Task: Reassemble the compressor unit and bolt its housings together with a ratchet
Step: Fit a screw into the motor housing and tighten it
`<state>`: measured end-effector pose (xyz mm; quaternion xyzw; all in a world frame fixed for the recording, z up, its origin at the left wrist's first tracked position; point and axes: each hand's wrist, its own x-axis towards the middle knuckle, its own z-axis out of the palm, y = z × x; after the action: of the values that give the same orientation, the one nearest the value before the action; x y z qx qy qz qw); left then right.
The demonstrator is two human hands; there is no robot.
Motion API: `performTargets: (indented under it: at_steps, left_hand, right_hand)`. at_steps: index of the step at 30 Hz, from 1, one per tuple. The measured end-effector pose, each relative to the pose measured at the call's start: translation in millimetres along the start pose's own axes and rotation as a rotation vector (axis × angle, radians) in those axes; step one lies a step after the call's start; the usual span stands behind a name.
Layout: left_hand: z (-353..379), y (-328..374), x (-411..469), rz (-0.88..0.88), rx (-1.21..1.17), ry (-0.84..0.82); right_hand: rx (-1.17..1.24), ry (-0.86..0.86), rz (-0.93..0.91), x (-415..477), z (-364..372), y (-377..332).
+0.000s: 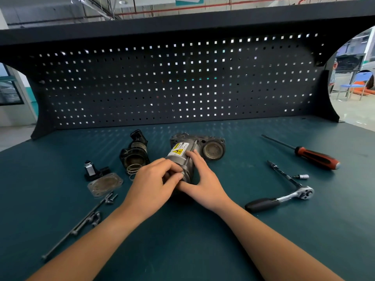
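Observation:
The compressor unit (183,152), a grey motor cylinder with a yellow warning label joined to a dark housing with a round bore (213,150), lies mid-bench. A long bolt (190,153) runs along its side. My left hand (156,183) pinches the bolt's head at the near end of the cylinder. My right hand (203,179) curls around the cylinder's near right side, fingers on top. The ratchet (284,197) with its black handle lies to the right, untouched.
A black housing part (135,153) with loose rings, a small bracket (93,171), a gasket plate (105,184), long bolts (81,224) and short screws (111,198) lie left. A loose socket (302,176), an extension bar (278,169) and a red-handled screwdriver (312,155) lie right. A pegboard (182,82) stands behind.

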<state>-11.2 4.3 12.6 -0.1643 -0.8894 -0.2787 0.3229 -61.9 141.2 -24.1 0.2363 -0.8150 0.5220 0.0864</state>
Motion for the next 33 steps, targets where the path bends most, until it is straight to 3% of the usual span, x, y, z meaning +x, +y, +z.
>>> performTargets:
  at_steps: [10, 24, 33]
  left_hand:
    - [0.3, -0.5, 0.1, -0.002, -0.03, 0.013]
    - [0.7, -1.0, -3.7, 0.06, 0.06, 0.094]
    - [-3.5, -7.7, 8.7, -0.069, -0.081, -0.058]
  right_hand:
    - [0.001, 0.037, 0.017, 1.1, 0.7, -0.6]
    - [-0.062, -0.048, 0.008, 1.7, -8.5, -2.1]
    - [-0.007, -0.061, 0.017, 2.9, -7.9, 4.0]
